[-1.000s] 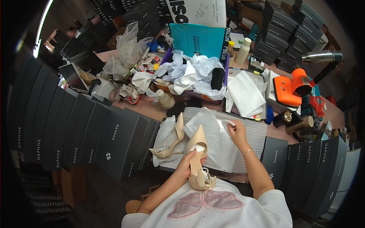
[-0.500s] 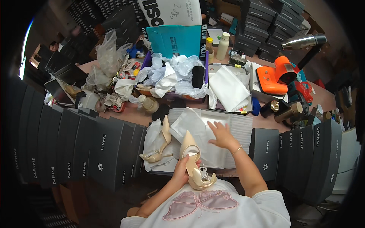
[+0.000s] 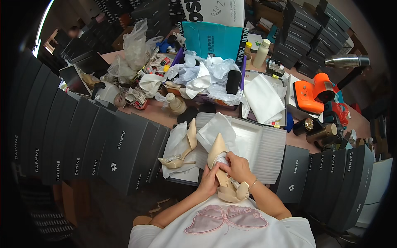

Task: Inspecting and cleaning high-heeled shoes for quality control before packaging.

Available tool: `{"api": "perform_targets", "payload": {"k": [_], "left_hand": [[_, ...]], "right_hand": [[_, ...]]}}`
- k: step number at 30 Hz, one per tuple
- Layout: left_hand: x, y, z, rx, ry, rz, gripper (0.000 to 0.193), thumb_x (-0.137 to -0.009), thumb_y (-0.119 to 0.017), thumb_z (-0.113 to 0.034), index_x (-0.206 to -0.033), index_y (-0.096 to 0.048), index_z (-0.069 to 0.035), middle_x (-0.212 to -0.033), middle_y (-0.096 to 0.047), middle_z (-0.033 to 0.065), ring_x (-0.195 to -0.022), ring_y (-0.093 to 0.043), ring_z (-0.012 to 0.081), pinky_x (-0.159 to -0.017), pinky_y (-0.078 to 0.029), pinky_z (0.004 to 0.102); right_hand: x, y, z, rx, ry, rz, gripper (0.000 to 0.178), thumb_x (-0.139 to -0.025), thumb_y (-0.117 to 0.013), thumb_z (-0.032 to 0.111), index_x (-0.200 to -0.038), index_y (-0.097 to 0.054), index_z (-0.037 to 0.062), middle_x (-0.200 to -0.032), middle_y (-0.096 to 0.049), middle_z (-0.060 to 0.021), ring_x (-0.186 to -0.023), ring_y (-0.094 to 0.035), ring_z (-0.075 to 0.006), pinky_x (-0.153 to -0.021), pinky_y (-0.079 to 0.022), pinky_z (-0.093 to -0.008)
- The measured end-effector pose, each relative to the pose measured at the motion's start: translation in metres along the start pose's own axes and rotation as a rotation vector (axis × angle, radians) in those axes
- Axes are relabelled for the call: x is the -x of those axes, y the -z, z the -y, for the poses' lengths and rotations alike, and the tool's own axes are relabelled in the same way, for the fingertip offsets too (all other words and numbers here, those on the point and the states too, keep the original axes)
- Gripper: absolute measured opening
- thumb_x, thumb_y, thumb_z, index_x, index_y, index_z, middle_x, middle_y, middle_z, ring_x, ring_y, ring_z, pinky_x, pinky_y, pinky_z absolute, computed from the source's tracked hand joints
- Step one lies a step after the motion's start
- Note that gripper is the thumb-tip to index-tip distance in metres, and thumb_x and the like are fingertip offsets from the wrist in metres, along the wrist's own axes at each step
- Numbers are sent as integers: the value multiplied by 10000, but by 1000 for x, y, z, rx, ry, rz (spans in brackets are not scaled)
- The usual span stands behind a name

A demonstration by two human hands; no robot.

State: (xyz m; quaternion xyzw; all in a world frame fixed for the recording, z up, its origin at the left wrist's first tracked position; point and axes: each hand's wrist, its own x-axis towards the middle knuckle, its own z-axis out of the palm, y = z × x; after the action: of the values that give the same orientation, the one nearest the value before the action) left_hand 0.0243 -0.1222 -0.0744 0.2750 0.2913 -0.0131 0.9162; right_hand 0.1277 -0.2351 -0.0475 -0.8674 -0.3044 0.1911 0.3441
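My left hand (image 3: 209, 181) is wrapped round a beige pointed high-heeled shoe (image 3: 218, 148), held toe away from me close to my chest. My right hand (image 3: 239, 167) is closed at the same shoe's opening, its fingertips against the white stuffing (image 3: 220, 158) in the toe; how they grip there is partly hidden. Toward me, the shoe's ankle strap and heel part hang by my right wrist. A matching beige shoe (image 3: 190, 142) lies on its side on white tissue to the left. Beyond my hands is an open shoebox (image 3: 258, 142) with white paper (image 3: 217, 128) over its left part.
Dark shoeboxes stand in rows at left (image 3: 124, 153) and right (image 3: 291, 173). Behind are a purple-edged bin of crumpled plastic (image 3: 213, 78), a tray of white sheets (image 3: 264, 99), a cream bottle (image 3: 175, 104), an orange device (image 3: 312, 95) and dark cylinders (image 3: 322, 134).
My right hand has come from open above the box down to the held shoe and closed at its opening. The view has shifted, while the other shoe stays on its tissue.
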Motion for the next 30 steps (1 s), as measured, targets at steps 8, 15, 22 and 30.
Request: {"api": "perform_targets", "payload": {"k": [8, 15, 22, 30], "left_hand": [[14, 7, -6, -26, 160, 24, 397, -1002, -458, -345, -1280, -433, -63, -1057, -602, 108, -910, -647, 205, -747, -557, 343], [33, 38, -13, 13, -11, 19, 350, -983, -491, -232, -1277, -435, -50, -1063, -601, 107, -885, -633, 186, -734, -539, 324], [73, 82, -97, -77, -181, -310, 361, -932, -517, -314, -1065, -585, 14, -777, -630, 86, -615, -617, 164, -536, -515, 296], [113, 105, -104, -337, -87, -193, 341, -944, -534, -220, -1202, -497, 0, -933, -644, 134, -781, -642, 167, -699, -547, 297]], "right_hand": [[-5, -11, 2, 27, 140, -281, 547, -710, -809, 286, -1111, -540, 29, -873, -628, -124, -680, -611, -269, -610, -516, -352], [-32, -42, 43, -407, 49, -48, 778, -763, -739, 139, -1417, -334, 19, -982, -664, -172, -758, -643, -229, -722, -532, -330], [-49, -103, 56, -1041, -227, 512, 798, -838, -716, 354, -1442, -297, 44, -1312, -506, -194, -1099, -572, -312, -867, -511, -385], [-88, -212, 9, -1032, -672, 226, 347, -937, -559, 305, -1101, -538, -1, -963, -589, -79, -771, -597, -171, -585, -509, -312]]}}
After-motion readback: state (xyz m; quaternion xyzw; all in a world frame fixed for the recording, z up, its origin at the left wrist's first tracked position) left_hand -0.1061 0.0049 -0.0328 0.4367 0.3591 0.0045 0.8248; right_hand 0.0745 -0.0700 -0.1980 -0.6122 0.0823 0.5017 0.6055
